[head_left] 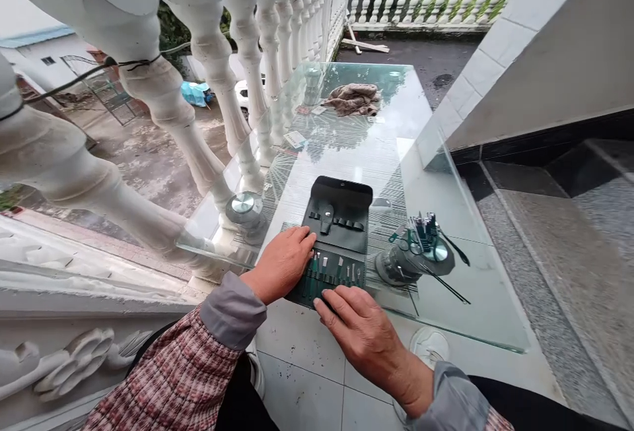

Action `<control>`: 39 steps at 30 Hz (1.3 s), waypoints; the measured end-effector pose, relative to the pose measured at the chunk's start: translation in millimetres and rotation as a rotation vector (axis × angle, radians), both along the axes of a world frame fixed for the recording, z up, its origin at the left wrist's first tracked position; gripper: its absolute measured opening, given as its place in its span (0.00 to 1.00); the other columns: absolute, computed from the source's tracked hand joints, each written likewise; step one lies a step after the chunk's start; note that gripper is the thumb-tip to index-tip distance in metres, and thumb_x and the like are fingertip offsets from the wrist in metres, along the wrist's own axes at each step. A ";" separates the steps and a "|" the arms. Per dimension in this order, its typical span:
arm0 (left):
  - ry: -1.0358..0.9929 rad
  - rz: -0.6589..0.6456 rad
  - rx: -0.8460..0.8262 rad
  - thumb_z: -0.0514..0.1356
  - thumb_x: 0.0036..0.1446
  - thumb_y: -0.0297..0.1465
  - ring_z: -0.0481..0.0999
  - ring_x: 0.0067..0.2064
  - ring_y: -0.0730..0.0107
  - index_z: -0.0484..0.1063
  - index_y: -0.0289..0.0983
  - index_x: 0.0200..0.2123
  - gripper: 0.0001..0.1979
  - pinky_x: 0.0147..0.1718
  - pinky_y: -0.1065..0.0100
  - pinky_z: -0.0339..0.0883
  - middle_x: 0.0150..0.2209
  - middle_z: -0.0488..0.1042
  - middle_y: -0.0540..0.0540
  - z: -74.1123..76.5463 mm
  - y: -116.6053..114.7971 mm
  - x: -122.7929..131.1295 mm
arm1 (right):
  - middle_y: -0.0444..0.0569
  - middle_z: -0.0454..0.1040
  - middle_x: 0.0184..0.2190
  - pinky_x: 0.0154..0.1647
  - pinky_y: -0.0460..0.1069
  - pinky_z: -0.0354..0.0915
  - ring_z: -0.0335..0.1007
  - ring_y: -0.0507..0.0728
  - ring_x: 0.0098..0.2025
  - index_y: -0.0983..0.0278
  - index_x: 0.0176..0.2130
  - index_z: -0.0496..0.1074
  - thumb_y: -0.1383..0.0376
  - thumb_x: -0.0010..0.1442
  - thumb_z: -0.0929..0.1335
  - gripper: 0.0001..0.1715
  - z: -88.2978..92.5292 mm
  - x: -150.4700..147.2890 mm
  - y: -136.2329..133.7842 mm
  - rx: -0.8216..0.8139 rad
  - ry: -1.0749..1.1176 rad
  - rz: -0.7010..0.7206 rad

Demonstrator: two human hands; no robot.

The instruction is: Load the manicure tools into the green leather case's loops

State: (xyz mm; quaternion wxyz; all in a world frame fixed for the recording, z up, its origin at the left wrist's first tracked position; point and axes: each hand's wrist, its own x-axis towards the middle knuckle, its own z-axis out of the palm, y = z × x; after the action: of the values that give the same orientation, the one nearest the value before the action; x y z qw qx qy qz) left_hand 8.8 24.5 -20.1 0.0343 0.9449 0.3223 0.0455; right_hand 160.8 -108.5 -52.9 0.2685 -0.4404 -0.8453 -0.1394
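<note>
We see a black case [341, 243] lying open on the glass tabletop [475, 279], close to the middle of its near edge; the lower end of the case reaches about to this edge. The case lies directly before the two hands: to the right of the left hand [281, 265] and beyond the right hand [365, 331]. In its lower half we see a row of small tools [341, 270] standing in loops, and in its upper half one wider tool [326, 218], with several bare loops beside it.

The left hand is partly closed, with the fingers near together and bent over the left edge of the case, touching it. Whether the thumb presses from under, we cannot tell. The right hand is half open, with loosely bent fingers, and its fingertips are at the near end of the case. We cannot tell if they pinch something there.

To the right of the case, toward the near right corner of the tabletop, we find a pile of loose tools [423, 236], some of them long and thin. A crumpled cloth [353, 99] lies toward the far edge, and a card [296, 139] lies by the left edge.
</note>
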 end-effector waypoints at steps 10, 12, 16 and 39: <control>-0.006 0.009 -0.010 0.52 0.61 0.27 0.68 0.53 0.57 0.65 0.33 0.51 0.15 0.50 0.57 0.65 0.51 0.67 0.37 0.4 2.2 3.0 | 0.54 0.75 0.44 0.49 0.55 0.62 0.66 0.57 0.47 0.67 0.44 0.73 0.73 0.61 0.59 0.17 -1.7 4.3 -3.7 0.029 0.018 0.005; 0.001 0.014 -0.011 0.52 0.61 0.27 0.68 0.52 0.57 0.65 0.33 0.51 0.14 0.50 0.57 0.65 0.51 0.68 0.38 1.0 1.7 3.5 | 0.55 0.74 0.44 0.49 0.55 0.62 0.66 0.58 0.47 0.68 0.45 0.73 0.74 0.61 0.59 0.18 -2.0 3.9 -2.4 0.033 0.015 0.000; 0.024 0.020 0.006 0.52 0.61 0.27 0.68 0.52 0.58 0.65 0.34 0.50 0.14 0.50 0.59 0.65 0.51 0.67 0.39 1.1 0.6 3.5 | 0.55 0.74 0.44 0.49 0.56 0.61 0.66 0.59 0.47 0.69 0.46 0.72 0.74 0.61 0.59 0.18 -1.4 2.3 -4.9 0.036 0.033 0.021; 0.094 0.032 -0.010 0.51 0.63 0.30 0.66 0.51 0.59 0.64 0.35 0.48 0.11 0.48 0.61 0.64 0.50 0.66 0.40 2.1 -1.5 6.7 | 0.50 0.69 0.28 0.31 0.50 0.58 0.62 0.57 0.32 0.63 0.32 0.66 0.48 0.63 0.56 0.24 -5.9 97.6 -18.7 -0.182 0.061 -0.682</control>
State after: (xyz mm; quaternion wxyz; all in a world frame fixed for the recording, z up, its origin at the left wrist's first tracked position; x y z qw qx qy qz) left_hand 15.5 23.1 -18.0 0.0230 0.9406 0.3388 -0.0001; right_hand 258.5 -127.2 -58.8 0.1914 -0.7233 -0.6502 -0.1318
